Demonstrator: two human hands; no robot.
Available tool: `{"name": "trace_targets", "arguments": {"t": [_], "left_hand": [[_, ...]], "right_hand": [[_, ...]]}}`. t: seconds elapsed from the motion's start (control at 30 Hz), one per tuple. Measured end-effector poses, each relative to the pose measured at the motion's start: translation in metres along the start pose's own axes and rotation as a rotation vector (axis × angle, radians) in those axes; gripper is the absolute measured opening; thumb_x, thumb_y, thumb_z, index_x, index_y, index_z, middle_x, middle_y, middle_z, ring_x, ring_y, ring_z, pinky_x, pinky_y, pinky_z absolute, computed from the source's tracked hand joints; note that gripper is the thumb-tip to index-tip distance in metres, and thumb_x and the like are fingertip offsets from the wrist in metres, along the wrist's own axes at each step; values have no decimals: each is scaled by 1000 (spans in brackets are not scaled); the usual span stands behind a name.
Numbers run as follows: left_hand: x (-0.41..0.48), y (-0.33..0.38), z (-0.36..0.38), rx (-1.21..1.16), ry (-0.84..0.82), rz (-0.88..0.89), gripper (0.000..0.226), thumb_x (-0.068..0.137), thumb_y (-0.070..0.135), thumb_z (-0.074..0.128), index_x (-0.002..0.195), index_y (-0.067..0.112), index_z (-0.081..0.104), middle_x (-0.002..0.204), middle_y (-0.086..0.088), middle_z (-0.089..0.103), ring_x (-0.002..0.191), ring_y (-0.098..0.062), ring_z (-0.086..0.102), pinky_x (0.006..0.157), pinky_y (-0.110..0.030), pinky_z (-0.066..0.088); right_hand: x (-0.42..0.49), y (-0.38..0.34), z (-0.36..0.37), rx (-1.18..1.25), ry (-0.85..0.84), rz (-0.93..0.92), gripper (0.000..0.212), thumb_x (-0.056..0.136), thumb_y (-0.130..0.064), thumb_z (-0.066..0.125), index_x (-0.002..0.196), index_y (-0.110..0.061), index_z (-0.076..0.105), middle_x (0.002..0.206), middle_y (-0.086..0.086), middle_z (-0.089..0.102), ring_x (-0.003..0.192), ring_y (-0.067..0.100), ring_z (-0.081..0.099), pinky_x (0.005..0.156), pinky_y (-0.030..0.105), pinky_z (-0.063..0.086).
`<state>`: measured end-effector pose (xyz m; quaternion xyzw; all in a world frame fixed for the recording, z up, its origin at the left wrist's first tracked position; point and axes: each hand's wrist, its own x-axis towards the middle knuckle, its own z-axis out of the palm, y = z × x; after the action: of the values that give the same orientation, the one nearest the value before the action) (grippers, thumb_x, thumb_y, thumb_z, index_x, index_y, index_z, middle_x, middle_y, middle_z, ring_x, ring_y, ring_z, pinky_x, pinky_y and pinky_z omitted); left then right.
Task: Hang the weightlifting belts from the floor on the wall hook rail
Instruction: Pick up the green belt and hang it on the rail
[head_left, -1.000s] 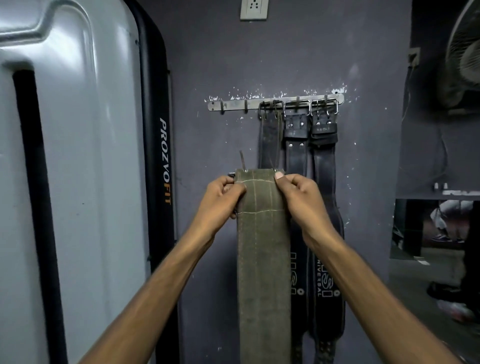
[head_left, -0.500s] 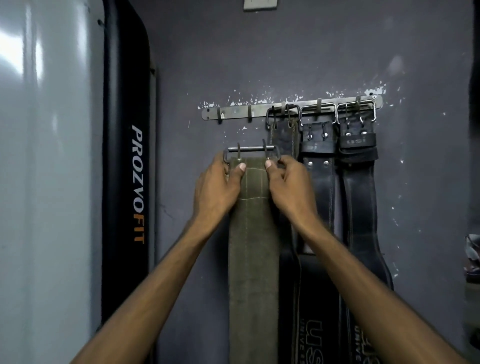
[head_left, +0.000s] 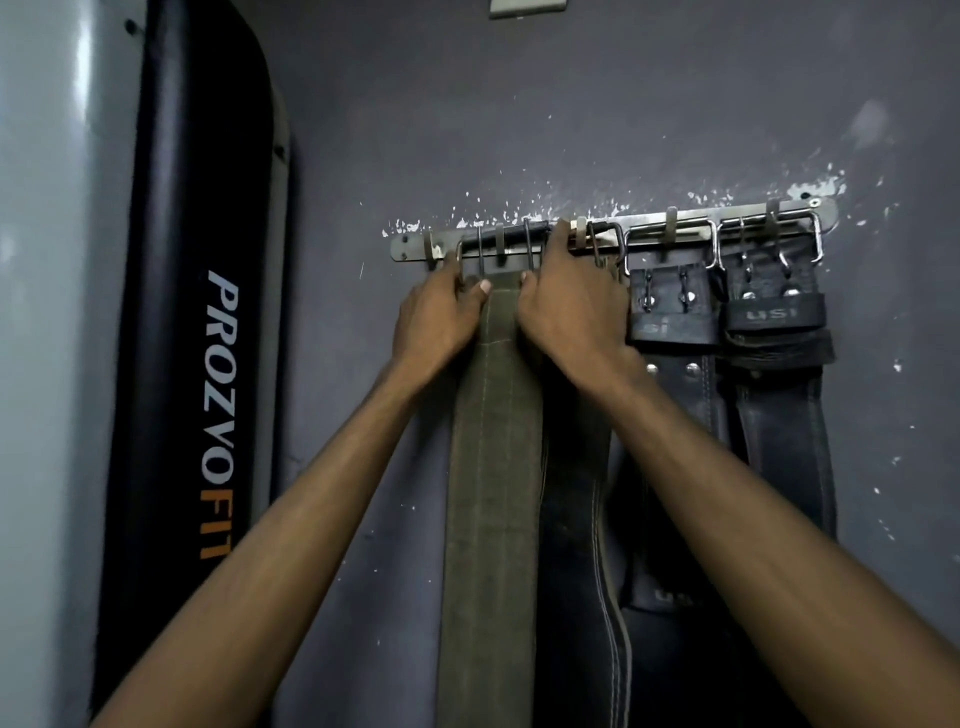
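An olive green belt (head_left: 493, 441) hangs straight down the wall from my two hands. My left hand (head_left: 436, 322) grips its top left corner and my right hand (head_left: 566, 312) grips its top right corner. The belt's metal buckle (head_left: 498, 241) sits up at the metal hook rail (head_left: 410, 248), over a hook near the rail's left end. Three dark belts hang from the rail to the right: one (head_left: 576, 519) partly behind my right arm, a black one (head_left: 672, 312) and another black one (head_left: 774, 332).
A tall black padded panel (head_left: 202, 364) lettered PROZVOFIT stands against the wall on the left, beside a grey machine housing (head_left: 52, 364). A white socket plate (head_left: 527, 6) is at the top edge. The grey wall (head_left: 571, 104) has chipped paint above the rail.
Both hands have lifted the green belt from below the rail up to it, so the buckle now lies on the rail's left hooks. The view has closed in on the wall.
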<state>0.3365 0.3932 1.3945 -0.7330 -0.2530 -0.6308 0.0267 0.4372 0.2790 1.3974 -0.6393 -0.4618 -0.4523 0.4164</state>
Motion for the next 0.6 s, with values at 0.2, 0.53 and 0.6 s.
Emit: {"name": "trace_targets", "arguments": {"t": [0.2,0.53,0.6], "left_hand": [[-11,-2,3,45,21,45,53,102,39,46,147,12,40,105,-18,71,101,-39,65,75,-38,46],[-99,-17,-31,-5,-161,-16,75,86,39,72,148,18,36,121,-7,64,107,-25,62,85,-33,47],[-127,-23,-42,11,-195,-37,76,86,40,71,149,19,36,119,-4,63,101,-24,64,85,-34,49]], "right_hand": [[-9,0,3,-58,9,-16,71,104,-31,44,160,-1,12,95,11,69,82,32,68,64,36,37],[-93,-4,-25,-7,-175,121,80,100,-41,54,162,-11,11,112,15,72,103,36,69,76,38,46],[-118,-9,-30,36,-186,158,80,98,-40,56,161,-12,15,112,15,72,108,39,67,82,43,50]]}}
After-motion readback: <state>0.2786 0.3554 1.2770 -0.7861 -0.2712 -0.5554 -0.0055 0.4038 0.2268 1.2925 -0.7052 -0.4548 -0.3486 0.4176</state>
